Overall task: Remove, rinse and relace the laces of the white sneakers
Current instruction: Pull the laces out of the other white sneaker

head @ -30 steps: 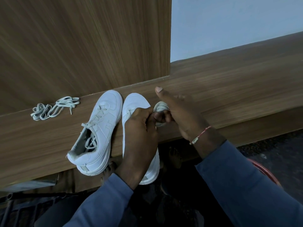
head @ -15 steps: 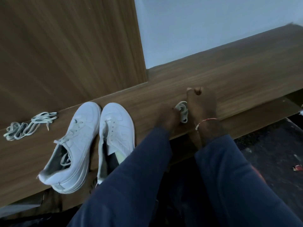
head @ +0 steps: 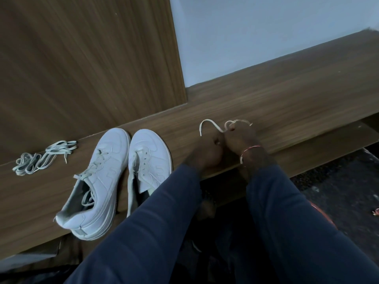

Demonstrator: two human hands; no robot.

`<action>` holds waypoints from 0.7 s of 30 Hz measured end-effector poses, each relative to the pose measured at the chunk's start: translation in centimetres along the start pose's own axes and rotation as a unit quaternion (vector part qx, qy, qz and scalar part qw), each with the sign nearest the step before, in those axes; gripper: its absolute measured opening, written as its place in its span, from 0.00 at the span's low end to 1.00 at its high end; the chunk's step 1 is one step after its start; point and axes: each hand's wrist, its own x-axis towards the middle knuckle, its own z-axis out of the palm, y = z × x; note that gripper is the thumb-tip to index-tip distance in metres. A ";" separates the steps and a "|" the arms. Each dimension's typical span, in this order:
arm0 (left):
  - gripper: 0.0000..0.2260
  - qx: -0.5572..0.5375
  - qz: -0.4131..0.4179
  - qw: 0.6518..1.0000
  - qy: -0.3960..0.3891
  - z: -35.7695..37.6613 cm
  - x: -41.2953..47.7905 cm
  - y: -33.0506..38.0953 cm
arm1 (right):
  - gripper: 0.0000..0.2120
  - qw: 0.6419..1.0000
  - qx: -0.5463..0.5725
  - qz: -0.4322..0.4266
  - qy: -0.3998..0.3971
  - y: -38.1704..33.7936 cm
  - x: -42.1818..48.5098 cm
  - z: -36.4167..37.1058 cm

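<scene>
Two white sneakers stand side by side on the wooden ledge [head: 287, 103]. The left sneaker [head: 96, 181] still carries a lace; the right sneaker [head: 148, 160] shows bare eyelets. To the right of the shoes, my left hand [head: 207, 152] and my right hand [head: 241, 138] are pressed together, both gripping a white lace [head: 209, 125] that loops up above the knuckles. A second loose lace [head: 44, 157] lies bundled at the far left of the ledge.
A tall wooden panel [head: 82, 58] rises behind the shoes, with a pale wall [head: 266, 33] to its right. Below the ledge's front edge is dark floor [head: 338, 187]. A thread bracelet [head: 249, 151] circles my right wrist.
Both hands left the right sneaker and moved rightward with the lace. The bunched lace has opened into loops above my hands. The view has shifted, so the shoes sit further left.
</scene>
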 end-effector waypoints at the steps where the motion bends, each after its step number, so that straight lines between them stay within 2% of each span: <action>1: 0.12 0.028 0.008 1.000 -0.001 -0.5 -0.4 0.1 | 0.12 1.000 -0.002 0.005 0.027 0.2 0.3 -0.4; 4: 0.12 0.075 0.017 0.997 0.026 -2.2 -1.6 0.2 | 0.15 0.996 -0.052 0.009 0.073 -0.2 0.4 -0.5; 7: 0.13 0.074 0.028 0.996 0.047 -4.8 -3.5 0.1 | 0.13 0.993 -0.089 -0.058 0.052 -2.4 -1.3 0.7; 11: 0.10 0.124 0.111 0.976 0.143 -8.7 -7.4 -1.4 | 0.11 0.986 -0.041 -0.151 -0.050 -5.6 -5.1 3.6; 12: 0.09 0.126 0.103 0.971 0.177 -9.7 -8.8 -2.3 | 0.11 0.982 -0.010 -0.179 -0.058 -6.5 -6.0 4.8; 14: 0.10 0.117 0.068 0.962 0.237 -10.8 -11.5 -4.0 | 0.07 0.976 0.076 -0.180 -0.100 -7.7 -7.9 6.4; 15: 0.11 0.118 0.056 0.958 0.254 -11.4 -13.1 -4.9 | 0.09 0.971 0.100 -0.165 -0.142 -8.4 -8.8 7.0; 17: 0.11 0.131 0.037 0.959 0.247 -11.7 -15.6 -6.3 | 0.24 0.959 0.085 -0.162 -0.218 -8.6 -10.2 7.5; 19: 0.07 0.132 -0.012 0.969 0.208 -11.4 -17.1 -7.2 | 0.32 0.948 0.041 -0.195 -0.249 -8.4 -10.9 7.1; 21: 0.03 0.123 -0.071 0.977 0.160 -10.7 -17.4 -7.8 | 0.35 0.937 0.011 -0.210 -0.277 -8.1 -11.2 7.1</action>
